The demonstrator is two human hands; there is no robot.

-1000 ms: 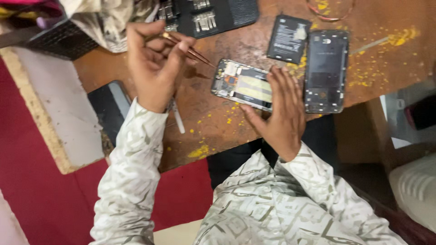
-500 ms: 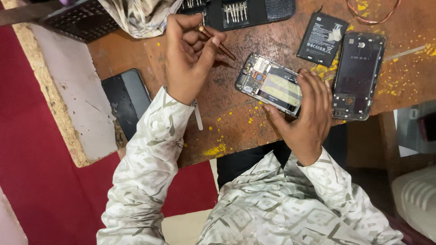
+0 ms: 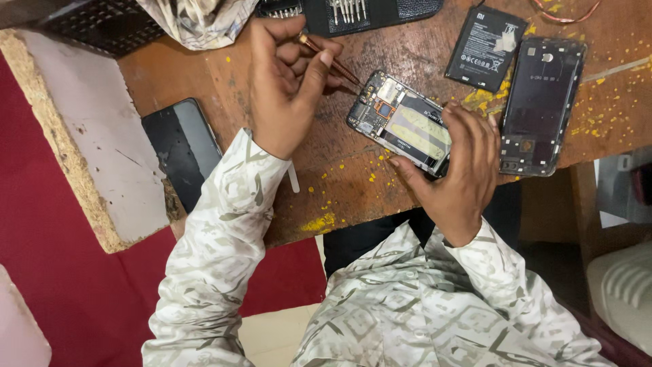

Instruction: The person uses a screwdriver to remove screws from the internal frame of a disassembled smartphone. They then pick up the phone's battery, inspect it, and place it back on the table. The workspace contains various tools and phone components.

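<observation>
head view: only camera i've got, looking straight down at the wooden table [image 3: 339, 183] with the person's patterned sleeves coming up from the bottom.
left hand [image 3: 282, 88]: fingers and thumb pinched round a thin reddish-brown tool [image 3: 333, 62], held like a pen.
tool tip: sits right at the top corner of the opened phone [image 3: 401, 122]. can't tell from here if it's actually touching the board.
right hand [image 3: 458, 170]: curled over the lower end of the opened phone, fingers on top and thumb along the near edge, gripping it.
opened phone: lying tilted on the table between both hands, back off, insides and a pale yellowish panel facing up.
just right of it: a dark back cover [image 3: 543, 105] lying flat, with a black battery [image 3: 485, 47] beside that, nearer the far edge.
far edge: a black bit case [image 3: 380, 13] lying open with small bits in a row.
left side: a dark phone [image 3: 182, 149] screen-up near the table edge, next to a white board [image 3: 88, 136].
table mess: yellow crumbs [image 3: 319, 222] scattered all over the wood.
</observation>
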